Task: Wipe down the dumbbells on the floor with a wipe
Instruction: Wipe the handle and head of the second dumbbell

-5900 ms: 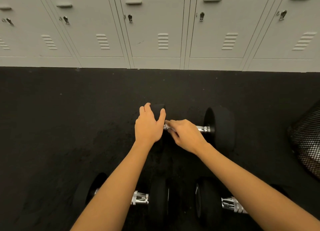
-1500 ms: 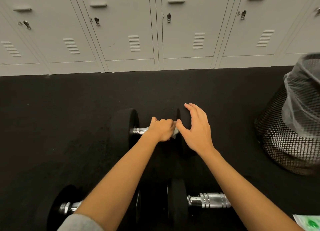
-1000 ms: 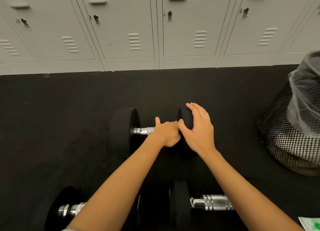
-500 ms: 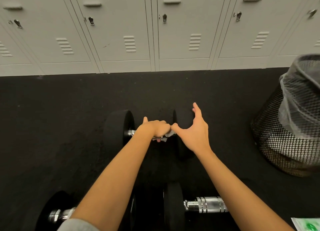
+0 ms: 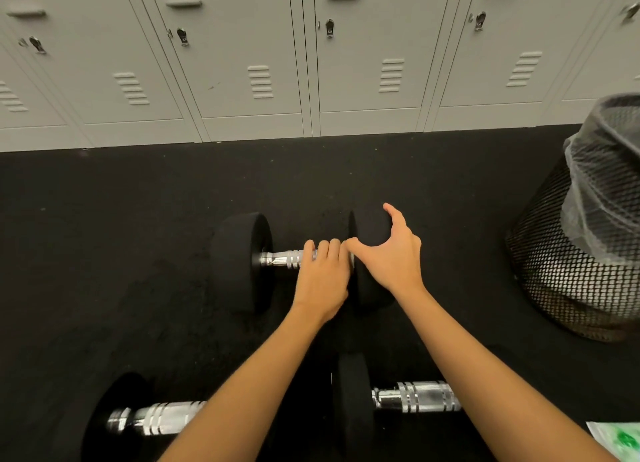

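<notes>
My left hand (image 5: 323, 278) is curled over the chrome handle (image 5: 285, 259) of the far dumbbell (image 5: 239, 262), fingers wrapped round the bar at its right end, just against the right weight (image 5: 369, 253). I cannot see the wipe itself; if it is under my fingers, they hide it. My right hand (image 5: 394, 257) rests on that right weight, fingers spread and gently arched over its top, thumb stretched left until it touches my left fingers. It grips nothing; it only steadies the black disc.

This dumbbell lies on the black floor (image 5: 104, 236) with its bar running left to right, roughly level with the row of grey lockers (image 5: 242, 52) behind it. Its left weight stands clear of my hands.

Nearer to me lie two more dumbbells, side by side. The near left dumbbell (image 5: 156, 418) is partly crossed by my left forearm; the near right dumbbell (image 5: 415, 395) shows its ringed chrome handle between my arms.

To the right stands a black mesh bin (image 5: 568, 274) lined with a clear bag. At the bottom right corner, a white and green packet (image 5: 620, 439) pokes into view; its print is too blurred to read. The lockers carry small keyholes and vents, with no numbers I can make out.
</notes>
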Motion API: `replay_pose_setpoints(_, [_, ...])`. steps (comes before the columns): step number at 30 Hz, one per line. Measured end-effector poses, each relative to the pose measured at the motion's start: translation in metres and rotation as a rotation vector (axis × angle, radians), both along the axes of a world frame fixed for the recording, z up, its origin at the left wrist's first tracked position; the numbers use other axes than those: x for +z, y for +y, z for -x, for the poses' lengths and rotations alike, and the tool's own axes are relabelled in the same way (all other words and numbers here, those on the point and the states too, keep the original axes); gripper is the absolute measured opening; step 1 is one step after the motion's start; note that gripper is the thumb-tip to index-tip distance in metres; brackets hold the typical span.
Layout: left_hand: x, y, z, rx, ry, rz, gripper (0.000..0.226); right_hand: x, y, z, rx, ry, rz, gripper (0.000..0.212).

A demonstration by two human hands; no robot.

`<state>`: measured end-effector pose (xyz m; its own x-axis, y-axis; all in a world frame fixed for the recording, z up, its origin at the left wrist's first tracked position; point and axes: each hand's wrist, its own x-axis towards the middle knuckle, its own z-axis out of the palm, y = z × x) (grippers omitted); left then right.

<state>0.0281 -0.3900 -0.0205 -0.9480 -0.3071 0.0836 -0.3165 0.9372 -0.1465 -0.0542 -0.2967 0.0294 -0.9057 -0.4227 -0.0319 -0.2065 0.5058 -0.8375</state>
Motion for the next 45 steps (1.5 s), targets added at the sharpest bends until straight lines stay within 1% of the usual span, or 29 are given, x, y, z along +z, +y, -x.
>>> replay_pose_setpoints(3, [-0.01, 0.011, -0.002, 0.015, 0.105, 0.07, 0.036, -0.001, 0.001, -0.002, -0.015, 0.04, -0.029, 0.094])
replay_pose_setpoints(5, [-0.004, 0.008, 0.0, 0.015, 0.062, 0.072, 0.04, -0.001, 0.001, -0.002, -0.013, 0.065, -0.048, 0.095])
replay_pose_setpoints(6, [0.001, 0.004, 0.0, -0.009, 0.011, 0.073, 0.043, 0.0, 0.002, -0.003, -0.011, 0.066, -0.049, 0.095])
replay_pose_setpoints(8, [0.011, -0.006, 0.003, -0.062, -0.057, 0.015, 0.049, 0.001, 0.002, -0.002, -0.009, 0.058, -0.046, 0.096])
replay_pose_setpoints(9, [0.017, -0.011, 0.004, -0.068, -0.078, -0.05, 0.051, 0.001, 0.003, -0.002, -0.007, 0.054, -0.041, 0.096])
replay_pose_setpoints(10, [0.021, -0.016, 0.004, -0.064, -0.091, -0.119, 0.049, 0.0, 0.003, -0.002, -0.001, 0.049, -0.037, 0.096])
replay_pose_setpoints(11, [0.025, -0.02, 0.005, -0.06, -0.1, -0.186, 0.04, 0.0, 0.004, -0.002, 0.007, 0.044, -0.032, 0.097])
replay_pose_setpoints(13, [0.027, -0.028, 0.006, -0.054, -0.106, -0.257, 0.014, 0.0, 0.005, -0.001, 0.022, 0.03, -0.025, 0.097])
replay_pose_setpoints(14, [0.028, -0.031, 0.006, -0.046, -0.114, -0.278, 0.01, 0.0, 0.005, -0.001, 0.027, 0.025, -0.021, 0.097])
replay_pose_setpoints(16, [0.033, -0.038, 0.008, -0.02, -0.179, -0.295, 0.023, 0.001, 0.005, -0.001, 0.031, 0.014, -0.01, 0.098])
replay_pose_setpoints(17, [0.035, -0.041, 0.01, -0.029, -0.233, -0.27, 0.028, 0.001, 0.005, -0.002, 0.03, 0.009, -0.004, 0.098])
replay_pose_setpoints(18, [0.039, -0.043, 0.013, -0.053, -0.289, -0.228, 0.028, 0.001, 0.005, -0.002, 0.026, 0.006, 0.001, 0.099])
replay_pose_setpoints(20, [0.044, -0.047, 0.018, -0.1, -0.395, -0.18, 0.022, 0.001, 0.005, -0.004, 0.022, 0.009, 0.01, 0.099])
replay_pose_setpoints(22, [0.05, -0.049, 0.024, -0.094, -0.48, -0.238, 0.012, 0.001, 0.005, -0.004, 0.018, 0.016, 0.012, 0.098])
replay_pose_setpoints(24, [0.056, -0.046, 0.031, -0.088, -0.538, -0.299, 0.018, 0.0, 0.004, -0.004, 0.014, 0.021, 0.007, 0.098])
replay_pose_setpoints(26, [0.053, -0.04, 0.033, -0.105, -0.501, -0.327, 0.011, 0.0, 0.003, -0.003, 0.008, 0.03, 0.001, 0.097])
replay_pose_setpoints(28, [0.049, -0.033, 0.028, -0.086, -0.371, -0.397, 0.008, 0.0, 0.003, -0.003, 0.004, 0.034, 0.004, 0.097])
replay_pose_setpoints(29, [0.046, -0.031, 0.024, -0.1, -0.297, -0.397, 0.007, 0.0, 0.003, -0.003, 0.004, 0.033, 0.003, 0.097])
replay_pose_setpoints(31, [0.039, -0.027, 0.017, -0.144, -0.201, -0.322, 0.002, 0.001, 0.002, -0.003, 0.004, 0.034, -0.002, 0.097])
replay_pose_setpoints(32, [0.035, -0.025, 0.014, -0.146, -0.19, -0.268, 0.011, 0.001, 0.002, -0.003, 0.002, 0.035, -0.003, 0.097])
replay_pose_setpoints(34, [0.027, -0.017, 0.01, -0.115, -0.171, -0.159, 0.041, 0.002, 0.001, -0.003, -0.003, 0.035, -0.006, 0.096])
replay_pose_setpoints(35, [0.022, -0.012, 0.009, -0.092, -0.143, -0.103, 0.052, 0.002, 0.001, -0.003, -0.004, 0.035, -0.009, 0.095])
replay_pose_setpoints(36, [0.017, -0.008, 0.007, -0.074, -0.118, -0.046, 0.056, 0.002, 0.001, -0.003, -0.003, 0.037, -0.011, 0.095])
replay_pose_setpoints(38, [0.011, -0.002, 0.004, -0.056, -0.081, 0.028, 0.054, 0.001, 0.002, -0.002, 0.009, 0.045, -0.014, 0.095])
replay_pose_setpoints(40, [0.009, -0.002, 0.003, -0.058, -0.055, 0.052, 0.049, 0.001, 0.004, -0.002, 0.021, 0.052, -0.021, 0.094])
replay_pose_setpoints(43, [0.013, -0.008, 0.001, -0.074, -0.065, 0.023, 0.053, 0.001, 0.004, -0.001, 0.03, 0.049, -0.035, 0.095])
replay_pose_setpoints(45, [0.016, -0.016, -0.001, -0.077, -0.068, -0.025, 0.05, 0.001, 0.004, 0.0, 0.034, 0.049, -0.045, 0.096])
